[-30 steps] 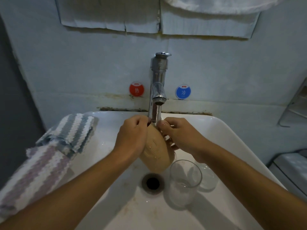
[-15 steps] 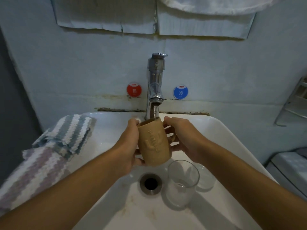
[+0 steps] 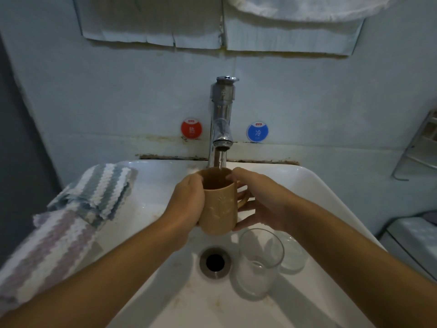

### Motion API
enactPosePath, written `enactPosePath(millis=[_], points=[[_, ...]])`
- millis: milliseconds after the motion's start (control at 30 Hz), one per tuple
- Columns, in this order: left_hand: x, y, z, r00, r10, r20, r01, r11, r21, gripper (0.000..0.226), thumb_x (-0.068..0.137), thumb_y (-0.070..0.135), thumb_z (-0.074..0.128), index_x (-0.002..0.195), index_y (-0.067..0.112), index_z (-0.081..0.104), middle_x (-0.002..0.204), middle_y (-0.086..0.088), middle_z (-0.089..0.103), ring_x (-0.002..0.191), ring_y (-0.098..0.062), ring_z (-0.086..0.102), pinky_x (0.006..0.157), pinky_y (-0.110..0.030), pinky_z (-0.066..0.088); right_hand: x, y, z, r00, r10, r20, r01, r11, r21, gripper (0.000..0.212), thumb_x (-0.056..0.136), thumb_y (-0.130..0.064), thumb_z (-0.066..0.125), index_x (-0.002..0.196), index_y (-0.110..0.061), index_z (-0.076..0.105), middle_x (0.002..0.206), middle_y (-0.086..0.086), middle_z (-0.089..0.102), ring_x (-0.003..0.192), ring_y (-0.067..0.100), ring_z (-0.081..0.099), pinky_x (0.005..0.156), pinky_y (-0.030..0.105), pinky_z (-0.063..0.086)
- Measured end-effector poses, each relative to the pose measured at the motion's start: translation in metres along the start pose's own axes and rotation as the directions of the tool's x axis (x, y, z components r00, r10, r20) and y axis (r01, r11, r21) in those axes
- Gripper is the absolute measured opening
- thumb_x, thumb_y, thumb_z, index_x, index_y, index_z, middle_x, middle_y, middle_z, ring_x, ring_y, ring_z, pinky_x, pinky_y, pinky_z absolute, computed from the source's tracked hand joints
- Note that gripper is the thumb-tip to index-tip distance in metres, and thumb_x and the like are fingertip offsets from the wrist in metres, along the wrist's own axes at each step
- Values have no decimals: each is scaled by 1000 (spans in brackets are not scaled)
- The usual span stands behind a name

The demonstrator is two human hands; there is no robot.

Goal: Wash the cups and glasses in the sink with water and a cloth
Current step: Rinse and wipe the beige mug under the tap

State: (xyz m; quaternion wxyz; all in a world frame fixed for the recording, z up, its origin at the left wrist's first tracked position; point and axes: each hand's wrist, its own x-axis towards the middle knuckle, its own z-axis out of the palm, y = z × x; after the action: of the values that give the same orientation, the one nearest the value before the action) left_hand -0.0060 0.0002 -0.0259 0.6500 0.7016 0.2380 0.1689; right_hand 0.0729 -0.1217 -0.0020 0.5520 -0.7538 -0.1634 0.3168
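Left hand [image 3: 189, 202] wrapped around the left side of the tan mug [image 3: 218, 202], fingers curled round its body, thumb near the rim. Right hand [image 3: 257, 200] grips the mug's right side, fingertips at the rim, palm by the handle. Mug held upright above the sink [image 3: 331, 197] basin, mouth directly under the faucet [image 3: 221, 119] spout; water stream [image 3: 220, 159] runs into it.

Below and right of the mug: clear glass [image 3: 259, 261] standing upright on the basin floor, just beside the drain [image 3: 215, 261]. Second clear glass [image 3: 292, 254] right behind it, partly hidden by the right forearm, touching or nearly so, can't tell.

Striped cloth [image 3: 71, 216] draped over the sink's left rim, blue-grey-and-white part towards the back, purple-and-white part nearer the camera.

On the wall, either side of the faucet: red sticker [image 3: 191, 129] on the left, blue sticker [image 3: 257, 132] on the right. Wire rack [image 3: 423, 143] at the far right edge.
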Motion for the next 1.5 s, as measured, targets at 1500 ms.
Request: enactPosePath(millis=[1500], points=[[16,2,-17,894,211,395,-333,903,272,77,69,42,85,136,34,50,125,15,62,111,-9,60,86,-32,57,9,8,-9,999,41,-35,-34,984,172,29,101,-42,42,111,-22,60,114,9,64,109,33,61,90,56,55]])
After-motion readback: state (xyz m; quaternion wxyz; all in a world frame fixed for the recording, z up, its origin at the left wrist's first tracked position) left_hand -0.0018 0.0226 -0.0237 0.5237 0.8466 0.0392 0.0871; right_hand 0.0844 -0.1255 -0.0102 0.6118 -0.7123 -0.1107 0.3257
